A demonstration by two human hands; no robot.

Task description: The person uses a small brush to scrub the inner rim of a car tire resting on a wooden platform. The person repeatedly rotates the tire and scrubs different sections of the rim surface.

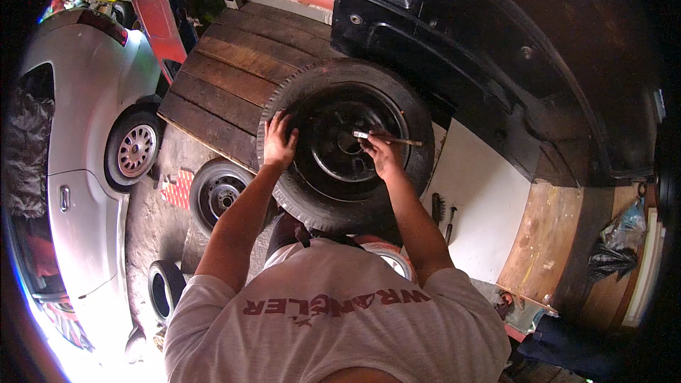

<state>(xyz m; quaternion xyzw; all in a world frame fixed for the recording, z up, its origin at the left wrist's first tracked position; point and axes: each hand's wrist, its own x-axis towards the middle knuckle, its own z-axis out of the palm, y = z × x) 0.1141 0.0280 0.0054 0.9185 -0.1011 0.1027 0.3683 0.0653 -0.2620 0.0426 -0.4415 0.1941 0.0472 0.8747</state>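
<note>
A large tire (298, 92) on a glossy black steel wheel lies face up in front of me, partly over a wooden plank platform. My left hand (279, 143) rests on its left sidewall, fingers spread and lying flat. Above the right part of the wheel rim (333, 164), my right hand (383, 152) is closed around a thin paintbrush (408, 142). The brush has a pale metallic section towards the wheel's centre and a brown handle pointing right. Its bristles cannot be made out against the black wheel.
The plank platform (234, 64) extends behind the tire. A silver car (85, 149) stands at left, near a smaller wheel (216, 195) and a loose tire (165, 291). On the white board (479, 191) at right lie a dark brush (438, 207) and a slim dark tool (450, 223). A black panel (489, 57) rises at far right.
</note>
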